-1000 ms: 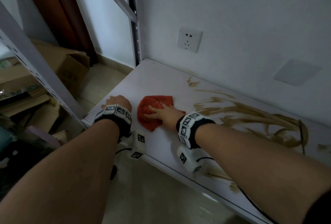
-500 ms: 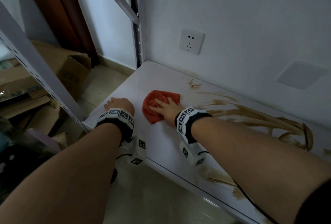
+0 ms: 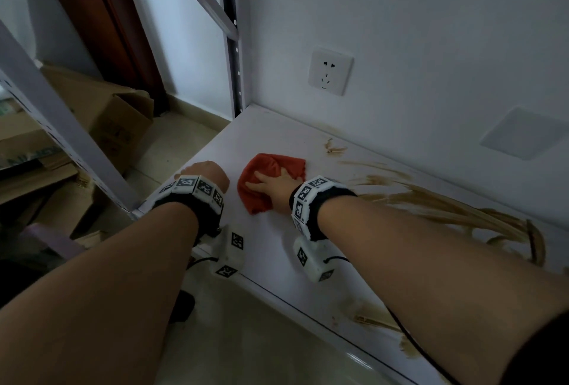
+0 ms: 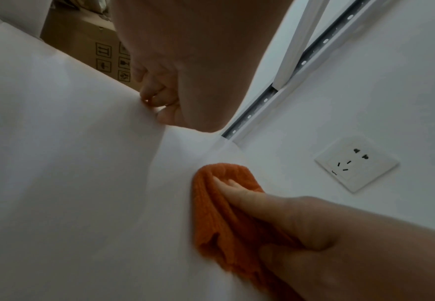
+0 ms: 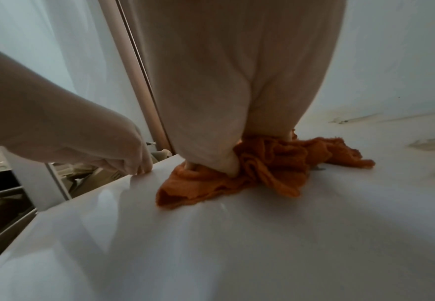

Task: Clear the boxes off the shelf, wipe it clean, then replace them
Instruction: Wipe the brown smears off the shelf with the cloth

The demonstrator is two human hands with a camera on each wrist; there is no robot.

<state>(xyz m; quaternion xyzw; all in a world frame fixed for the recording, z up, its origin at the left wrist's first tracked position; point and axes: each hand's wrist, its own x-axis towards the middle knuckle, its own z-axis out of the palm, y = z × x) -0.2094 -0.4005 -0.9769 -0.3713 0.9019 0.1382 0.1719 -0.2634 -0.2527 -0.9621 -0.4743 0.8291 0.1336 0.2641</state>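
An orange-red cloth (image 3: 261,199) lies bunched on the white shelf (image 3: 277,138), left of its middle. My right hand (image 3: 274,182) presses down on it, fingers spread over the top and thumb tucked into the folds (image 5: 275,163). My left hand (image 3: 206,172) sits at the shelf's left edge, fingers curled over the rim (image 4: 160,97). Brown smears (image 3: 446,202) streak the shelf to the right of the cloth and along its front edge. Cardboard boxes (image 3: 101,113) stand on the floor to the left, off the shelf.
A wall socket (image 3: 331,71) is on the back wall just above the shelf. A perforated upright (image 3: 232,45) stands at the back left corner, a grey one (image 3: 61,125) at the front left. Tiled floor lies below the front edge.
My right hand has pushed the cloth a little farther toward the back wall. The left hand has stayed on the shelf's edge.
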